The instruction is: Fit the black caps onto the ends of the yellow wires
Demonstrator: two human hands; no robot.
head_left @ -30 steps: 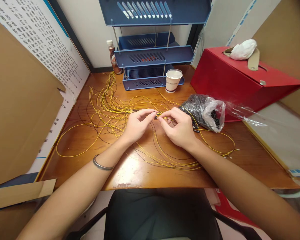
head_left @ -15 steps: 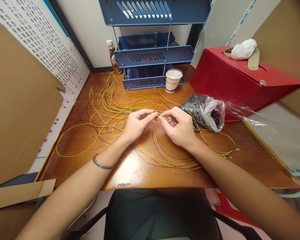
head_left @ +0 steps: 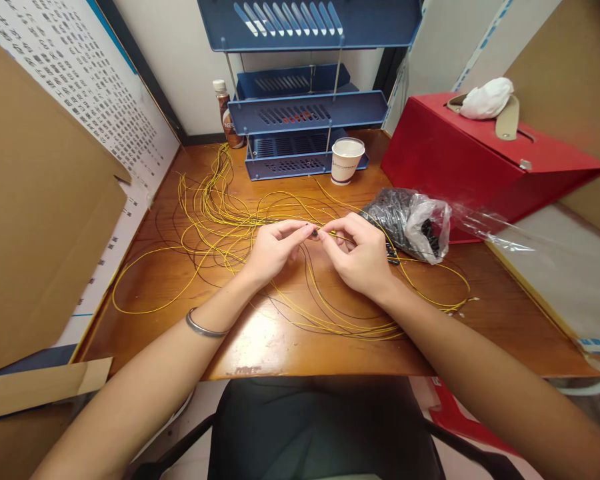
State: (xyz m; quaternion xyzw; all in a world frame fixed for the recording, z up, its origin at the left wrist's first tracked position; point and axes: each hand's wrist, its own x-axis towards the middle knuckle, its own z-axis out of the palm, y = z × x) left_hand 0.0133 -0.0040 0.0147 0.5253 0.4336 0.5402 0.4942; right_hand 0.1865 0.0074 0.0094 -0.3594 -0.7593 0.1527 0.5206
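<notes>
My left hand (head_left: pixel 276 250) is closed in a pinch on a small black part (head_left: pixel 315 233), perhaps a connector, too small to make out fully. Facing it, fingertips almost touching, my right hand (head_left: pixel 359 255) pinches a thin wire, whose end is hidden by the fingers. Long yellow and dark wires (head_left: pixel 223 200) lie in a loose tangle under and behind both hands, with loops reaching left and towards the front. Just right of my right hand sits a clear plastic bag (head_left: pixel 397 212) of black parts, a few of them loose beside it.
At the back stand a blue tiered rack (head_left: pixel 307 113), a paper cup (head_left: pixel 347 162) and a brown bottle (head_left: pixel 229 120). A red box (head_left: pixel 460 160) is on the right. Cardboard (head_left: pixel 40 193) walls the left side. The wooden table's front edge (head_left: pixel 320 367) is near me.
The small black part now shows more plainly between the fingertips, which have shifted very slightly. The arms and everything around them stay in place.
</notes>
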